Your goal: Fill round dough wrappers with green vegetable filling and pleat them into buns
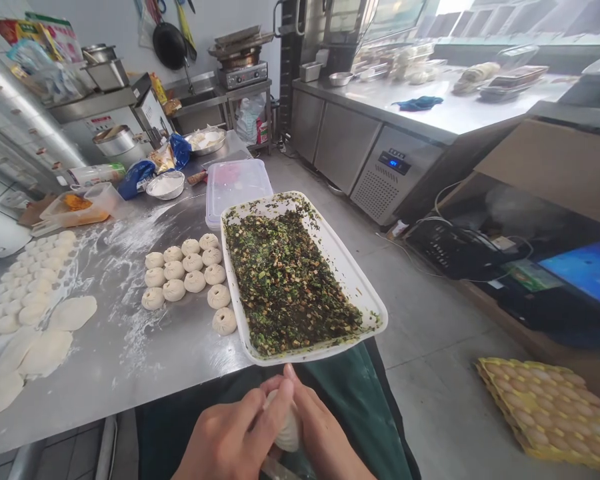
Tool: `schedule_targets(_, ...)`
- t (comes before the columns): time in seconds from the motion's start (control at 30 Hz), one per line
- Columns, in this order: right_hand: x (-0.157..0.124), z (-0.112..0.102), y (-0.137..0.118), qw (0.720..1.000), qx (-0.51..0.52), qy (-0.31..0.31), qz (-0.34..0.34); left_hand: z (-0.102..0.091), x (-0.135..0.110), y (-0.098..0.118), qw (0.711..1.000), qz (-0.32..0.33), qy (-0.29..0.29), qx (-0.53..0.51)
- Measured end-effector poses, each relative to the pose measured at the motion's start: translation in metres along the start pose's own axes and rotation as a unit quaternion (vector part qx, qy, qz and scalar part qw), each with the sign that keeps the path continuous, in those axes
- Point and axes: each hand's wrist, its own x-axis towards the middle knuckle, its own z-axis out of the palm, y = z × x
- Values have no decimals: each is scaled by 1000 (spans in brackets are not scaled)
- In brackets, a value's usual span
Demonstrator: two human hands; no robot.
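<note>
Head cam: L hand [230, 423] + R hand [323, 423] cupped round pleated bun [289, 430], low, near side of tub [344, 268] w/ filling [290, 283]. Fingers curled in snug on bun; contact partly hidden, exact grip unclear. Tub at table [180, 360] edge, prob. for short reach; other buns [174, 270] rowed alongside.

Fingers [279, 402] hide much of the dough bun [290, 433], while the view's right edge crops the egg tray [525, 443].
</note>
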Motion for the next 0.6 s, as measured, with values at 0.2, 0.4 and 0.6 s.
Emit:
schedule_targets(0.2,1,0,3,1000,2,16,3,-6,-3,-1,999,-23,-2,-23)
schedule_targets(0.4,0,2,-3,999,-19,-13,27,-17,1,-3,1000,-5,-12,-18)
schedule_targets(0.6,2,3,-1,1000,-20,-15,-2,-21,1,-2,1000,3,-2,16)
